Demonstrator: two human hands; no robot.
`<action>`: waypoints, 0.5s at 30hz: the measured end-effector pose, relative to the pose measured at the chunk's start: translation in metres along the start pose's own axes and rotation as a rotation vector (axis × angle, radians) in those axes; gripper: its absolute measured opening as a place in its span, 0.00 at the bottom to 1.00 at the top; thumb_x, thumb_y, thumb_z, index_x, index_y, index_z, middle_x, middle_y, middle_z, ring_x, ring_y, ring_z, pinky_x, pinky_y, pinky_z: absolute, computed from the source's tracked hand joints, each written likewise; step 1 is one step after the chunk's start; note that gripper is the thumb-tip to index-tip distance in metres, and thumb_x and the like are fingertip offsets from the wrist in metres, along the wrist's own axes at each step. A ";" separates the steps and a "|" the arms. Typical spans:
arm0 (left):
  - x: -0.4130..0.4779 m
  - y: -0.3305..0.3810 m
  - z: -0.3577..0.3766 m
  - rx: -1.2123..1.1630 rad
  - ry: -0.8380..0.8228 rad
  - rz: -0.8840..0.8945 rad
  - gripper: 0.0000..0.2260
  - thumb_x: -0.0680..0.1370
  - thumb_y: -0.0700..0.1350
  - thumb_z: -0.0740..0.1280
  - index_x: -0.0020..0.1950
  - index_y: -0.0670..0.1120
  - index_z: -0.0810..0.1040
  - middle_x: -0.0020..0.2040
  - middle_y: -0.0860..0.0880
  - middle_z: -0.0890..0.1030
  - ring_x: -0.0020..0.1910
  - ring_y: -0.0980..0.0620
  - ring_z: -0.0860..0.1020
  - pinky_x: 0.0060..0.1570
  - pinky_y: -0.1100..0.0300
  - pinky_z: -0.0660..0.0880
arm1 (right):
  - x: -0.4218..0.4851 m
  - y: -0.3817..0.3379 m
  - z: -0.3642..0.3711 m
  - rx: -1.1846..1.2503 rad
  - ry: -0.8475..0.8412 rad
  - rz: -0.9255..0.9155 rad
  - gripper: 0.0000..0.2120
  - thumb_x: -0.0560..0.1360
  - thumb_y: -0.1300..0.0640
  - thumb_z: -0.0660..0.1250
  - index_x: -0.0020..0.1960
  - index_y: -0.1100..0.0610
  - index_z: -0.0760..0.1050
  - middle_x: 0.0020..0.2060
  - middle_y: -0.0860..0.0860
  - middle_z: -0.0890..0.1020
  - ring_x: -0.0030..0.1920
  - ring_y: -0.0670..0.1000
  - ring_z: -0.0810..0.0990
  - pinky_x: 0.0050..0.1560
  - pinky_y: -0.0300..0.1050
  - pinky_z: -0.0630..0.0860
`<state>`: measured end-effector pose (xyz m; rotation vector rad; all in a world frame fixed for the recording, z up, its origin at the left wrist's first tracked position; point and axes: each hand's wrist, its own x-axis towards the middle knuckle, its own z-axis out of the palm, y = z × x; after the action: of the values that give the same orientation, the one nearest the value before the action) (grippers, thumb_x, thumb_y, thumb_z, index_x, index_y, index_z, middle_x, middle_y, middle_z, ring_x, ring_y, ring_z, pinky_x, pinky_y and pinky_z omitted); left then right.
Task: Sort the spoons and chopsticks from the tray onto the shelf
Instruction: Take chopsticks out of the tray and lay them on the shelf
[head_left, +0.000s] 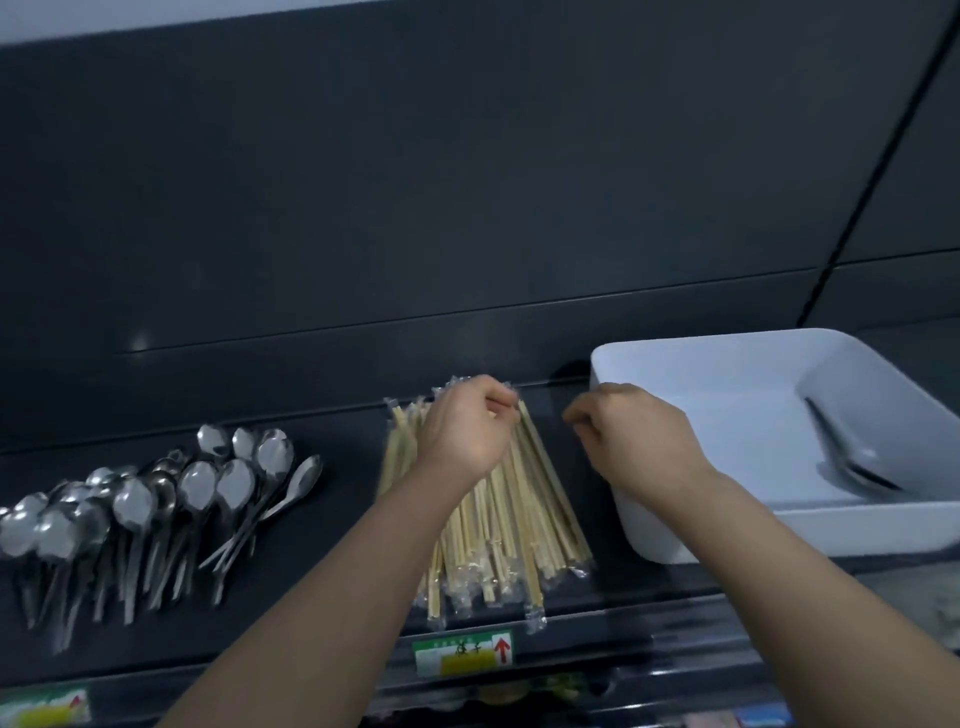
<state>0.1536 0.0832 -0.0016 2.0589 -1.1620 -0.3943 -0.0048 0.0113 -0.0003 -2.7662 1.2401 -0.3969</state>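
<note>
In the head view, a single spoon (844, 457) is seen in the tray (675, 540), right of the right hand (636, 441). Its long axis slants from far left to near right. That nearer hand is curled on nothing visible. The far ends of the chopsticks (524, 509) on the shelf (337, 519) are pinched by the left hand (465, 431).

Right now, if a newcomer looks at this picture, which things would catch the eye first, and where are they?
The pale fan of wrapped chopsticks at the centre of the shelf stands out, with the left hand over its far ends and the right hand beside it. A shiny heap of spoons lies at the left. The white tray at the right holds a little blurred cutlery.
</note>
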 end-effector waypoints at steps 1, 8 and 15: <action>0.002 0.014 0.009 -0.019 -0.008 0.049 0.04 0.76 0.45 0.69 0.49 0.53 0.81 0.44 0.59 0.81 0.45 0.56 0.79 0.48 0.62 0.75 | -0.004 0.012 -0.005 -0.011 0.008 0.032 0.13 0.78 0.56 0.59 0.57 0.45 0.78 0.53 0.47 0.79 0.56 0.51 0.76 0.44 0.44 0.75; 0.009 0.107 0.092 -0.040 -0.291 0.212 0.04 0.74 0.46 0.70 0.47 0.53 0.82 0.40 0.61 0.79 0.42 0.58 0.78 0.44 0.62 0.77 | -0.033 0.125 -0.033 -0.034 -0.021 0.281 0.13 0.79 0.54 0.58 0.59 0.43 0.77 0.57 0.43 0.79 0.58 0.49 0.76 0.46 0.43 0.71; 0.006 0.145 0.181 0.423 -0.903 0.241 0.10 0.73 0.48 0.73 0.52 0.45 0.83 0.48 0.53 0.82 0.48 0.52 0.78 0.49 0.60 0.76 | -0.045 0.214 -0.044 -0.026 -0.050 0.366 0.13 0.79 0.54 0.58 0.58 0.42 0.77 0.56 0.42 0.80 0.57 0.49 0.77 0.43 0.41 0.69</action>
<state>-0.0355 -0.0490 -0.0213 2.0790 -2.1481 -1.1026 -0.2003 -0.0968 -0.0061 -2.4722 1.7023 -0.2786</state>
